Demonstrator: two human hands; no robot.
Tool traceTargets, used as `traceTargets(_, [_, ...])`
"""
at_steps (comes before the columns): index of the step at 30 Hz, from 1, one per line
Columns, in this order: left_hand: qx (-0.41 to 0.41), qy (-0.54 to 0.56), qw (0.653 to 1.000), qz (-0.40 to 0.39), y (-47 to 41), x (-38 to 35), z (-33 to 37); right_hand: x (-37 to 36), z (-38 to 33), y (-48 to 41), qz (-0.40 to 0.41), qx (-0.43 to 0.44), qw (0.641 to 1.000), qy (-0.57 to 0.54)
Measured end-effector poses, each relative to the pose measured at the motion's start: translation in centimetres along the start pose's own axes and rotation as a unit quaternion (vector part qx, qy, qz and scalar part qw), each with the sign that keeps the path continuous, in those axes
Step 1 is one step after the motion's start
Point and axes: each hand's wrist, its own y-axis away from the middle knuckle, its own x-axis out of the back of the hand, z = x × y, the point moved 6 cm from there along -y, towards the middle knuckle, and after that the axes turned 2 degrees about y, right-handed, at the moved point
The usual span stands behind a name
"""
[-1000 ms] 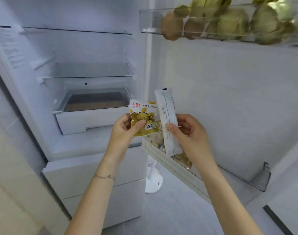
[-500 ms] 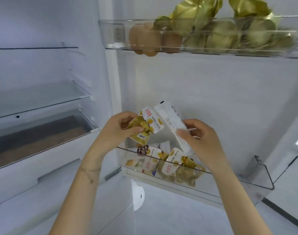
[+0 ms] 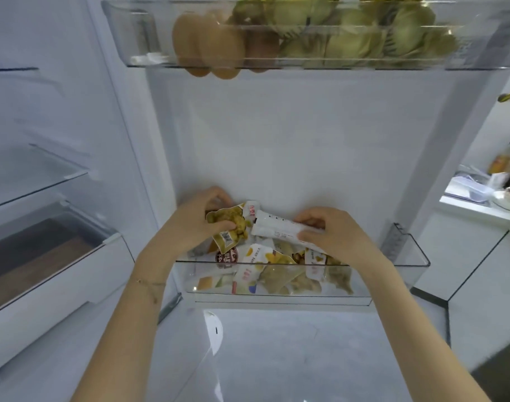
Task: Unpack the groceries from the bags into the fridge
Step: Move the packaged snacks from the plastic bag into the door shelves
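Here, above the door bin [image 3: 410, 258], the right hand [image 3: 332, 233] pinches a white packet [image 3: 279, 227] lying crosswise, its end toward the left hand [image 3: 195, 224], which clutches a yellow snack pouch [image 3: 227, 227].

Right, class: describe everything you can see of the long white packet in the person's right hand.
The long white packet is a slim, glossy, plastic-looking pouch with small dark print. It lies nearly level, over the snack packets in the clear door bin. The right hand pinches its right end; its left end meets the yellow snack packet in the left hand.
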Motion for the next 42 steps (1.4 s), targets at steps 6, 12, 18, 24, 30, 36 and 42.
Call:
traceTargets(6, [-0.014, -0.08, 0.996, -0.025, -0.2, -1.0, -0.2, -0.6, 0.3, -0.3, -0.025, -0.015, 0.999, 0.038])
traceTargets(12, [-0.032, -0.123, 0.991, -0.033, 0.0, -1.6, -0.4, -1.2, 0.4, -0.6, -0.05, -0.002, 0.998, 0.049])
traceTargets(18, [-0.079, -0.144, 0.985, 0.041, 1.3, -1.2, 0.4, -1.0, -0.1, -0.2, -0.025, -0.01, 0.994, 0.108])
traceTargets(24, [-0.135, -0.167, 0.971, 0.108, 2.7, -1.1, 2.4, 0.3, -2.6, 2.0, 0.099, 0.036, 0.98, 0.167])
traceTargets(30, [-0.198, -0.223, 0.946, 0.123, 3.6, -3.7, 5.0, 1.8, -2.2, 6.6, 0.205, 0.045, 0.952, 0.222])
traceTargets(36, [-0.255, -0.212, 0.94, 0.081, 4.1, -9.4, 7.9, 3.9, 0.8, 12.6, 0.237, -0.032, 0.942, 0.236])
traceTargets(42, [-0.302, -0.163, 0.939, 0.011, 3.8, -17.4, 13.4, 8.1, 5.9, 18.8, 0.25, -0.121, 0.925, 0.261])
